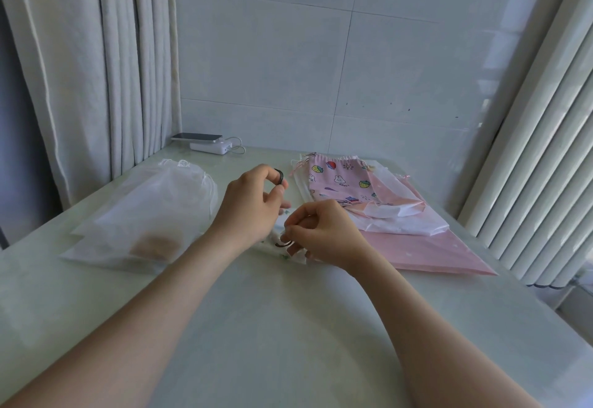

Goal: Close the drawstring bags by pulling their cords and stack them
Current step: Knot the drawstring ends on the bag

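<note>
white bag in right hand

Bare forearms reach forward, converging. Left hand raised, pinching small black loop. Right hand lower, pinching small white fabric pouch.

A phone lies atop a white power bank near curtains.

No legible text; tiny print on pink cartoon bag too small to read.
</note>
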Demonstrator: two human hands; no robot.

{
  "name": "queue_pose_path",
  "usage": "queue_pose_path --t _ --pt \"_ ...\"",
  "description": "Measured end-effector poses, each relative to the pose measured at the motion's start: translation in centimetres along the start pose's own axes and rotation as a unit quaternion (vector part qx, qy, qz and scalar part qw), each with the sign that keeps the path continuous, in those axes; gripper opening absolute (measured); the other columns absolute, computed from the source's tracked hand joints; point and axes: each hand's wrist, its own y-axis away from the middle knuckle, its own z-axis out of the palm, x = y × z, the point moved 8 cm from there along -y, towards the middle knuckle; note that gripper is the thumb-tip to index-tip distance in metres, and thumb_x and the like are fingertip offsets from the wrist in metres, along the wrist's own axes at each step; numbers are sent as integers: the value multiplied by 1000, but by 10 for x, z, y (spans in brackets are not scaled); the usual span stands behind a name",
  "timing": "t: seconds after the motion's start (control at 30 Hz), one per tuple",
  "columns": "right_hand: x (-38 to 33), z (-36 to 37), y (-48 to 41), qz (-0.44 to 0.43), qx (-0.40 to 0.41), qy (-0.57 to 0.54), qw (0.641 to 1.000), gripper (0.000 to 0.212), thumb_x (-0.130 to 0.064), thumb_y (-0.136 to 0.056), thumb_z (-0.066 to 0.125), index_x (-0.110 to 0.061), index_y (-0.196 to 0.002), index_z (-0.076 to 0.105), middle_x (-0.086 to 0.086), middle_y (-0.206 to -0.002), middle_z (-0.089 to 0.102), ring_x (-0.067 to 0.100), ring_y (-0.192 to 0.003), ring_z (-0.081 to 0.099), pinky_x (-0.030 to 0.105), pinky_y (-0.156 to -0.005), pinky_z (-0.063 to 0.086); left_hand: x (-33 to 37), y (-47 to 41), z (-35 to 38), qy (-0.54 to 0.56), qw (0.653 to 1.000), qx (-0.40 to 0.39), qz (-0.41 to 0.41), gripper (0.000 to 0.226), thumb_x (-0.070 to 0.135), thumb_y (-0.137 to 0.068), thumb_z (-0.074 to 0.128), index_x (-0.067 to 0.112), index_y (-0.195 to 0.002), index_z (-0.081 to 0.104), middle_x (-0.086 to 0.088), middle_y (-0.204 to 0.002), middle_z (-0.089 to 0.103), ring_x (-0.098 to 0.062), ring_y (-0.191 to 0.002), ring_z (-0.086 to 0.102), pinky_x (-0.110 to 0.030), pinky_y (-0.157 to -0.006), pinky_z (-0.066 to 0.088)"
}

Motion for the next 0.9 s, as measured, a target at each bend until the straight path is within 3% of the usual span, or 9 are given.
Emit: queue_pose_path --t 0.1,0.17,0.27,0.33,0.47,0.67,0.77,0.83,0.9 --pt "7 1 -2 28 -6 -27 999 13 -2 -89 63 -7 -96 72 5 -84 81 24 -77 79 26 -52 52 -3 2 8 8 999 -42 -16 10 15 -106 49 20 -105 58 2 -79 78 -8 -61 73 -17 -51 45" --pt "12 0 -3 58 1 -70 996 14 -2 -89 62 -9 -98 72 7 -85 80 24 -76 78 25 -52 48 -9 0 6 -11 999 -36 -19 13 17 -106 49 24 -108 60 5 -82 75 -9 -58 67 -21 -54 45" --pt "15 -6 -4 80 38 -141 986 20 0 -91 59 -10 -99 75 8 -88 80 19 -72 71 24 -53 49 -17 -5 4 -21 999 -17 -22 18 16 -104 51 21 -113 66 6 -97 71 -5 -75 64 -12 -61 41" --pt "14 -10 -5 75 48 -171 981 26 1 -92 55 -10 -102 77 6 -87 78 18 -71 64 25 -57 52 -21 -6 7 -15 998 -40 -35 21 15 -102 52 23 -116 66 8 -94 74 0 -71 60 -11 -58 40" --pt "13 -7 -6 82 24 -230 969 29 -4 -96 53 -9 -102 80 4 -83 70 17 -65 53 27 -55 45 -18 -4 17 -16 994 -99 -32 33 16 -98 61 30 -127 65 8 -98 73 -15 -82 62 -26 -68 45" --pt "10 -5 -7 60 36 -222 973 21 -28 -96 73 -11 -84 73 1 -73 56 14 -56 44 26 -51 38 -2 6 26 -16 985 -171 29 34 11 -94 60 36 -115 70 1 -87 70 -12 -63 54 -28 -65 46" --pt "16 -9 -8 77 66 -257 961 17 -22 -95 74 -8 -86 70 3 -71 53 16 -53 43 26 -49 38 0 8 26 -10 983 -183 19 48 10 -94 59 38 -133 62 8 -86 76 -7 -62 58 -25 -68 48" --pt "18 -10 -8 94 81 -305 944 16 -15 -96 71 1 -96 71 5 -72 53 17 -52 45 27 -48 40 -3 7 25 -19 984 -175 5 42 11 -95 59 34 -130 60 11 -85 78 -5 -63 62 -21 -65 48" --pt "20 -13 -9 99 106 -338 930 24 -12 -97 70 10 -107 70 6 -71 56 17 -54 48 28 -50 44 -6 5 20 -27 988 -148 -16 21 15 -97 59 26 -114 67 11 -80 78 -6 -62 66 -20 -60 49"
